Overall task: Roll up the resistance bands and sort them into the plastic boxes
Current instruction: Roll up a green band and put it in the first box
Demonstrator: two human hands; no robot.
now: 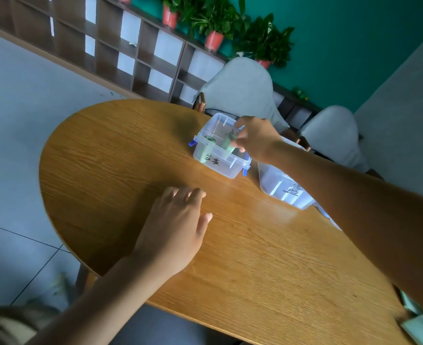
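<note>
A clear plastic box (232,170) with blue clips and a handwritten label stands on the wooden table (267,257). Inside it at the left lies a rolled green resistance band (206,148). My right hand (257,138) reaches over the box's right side and pinches a second rolled green band (228,143), holding it just inside the box. My left hand (173,230) rests flat on the table in front of the box, fingers straight, holding nothing. A second clear box (283,189) with a label sits to the right, partly hidden by my right forearm.
Two grey-covered chairs (240,88) stand behind the table. A brown shelf unit (120,43) with potted plants (215,26) runs along the teal wall. A pale object (419,322) lies at the table's near right edge.
</note>
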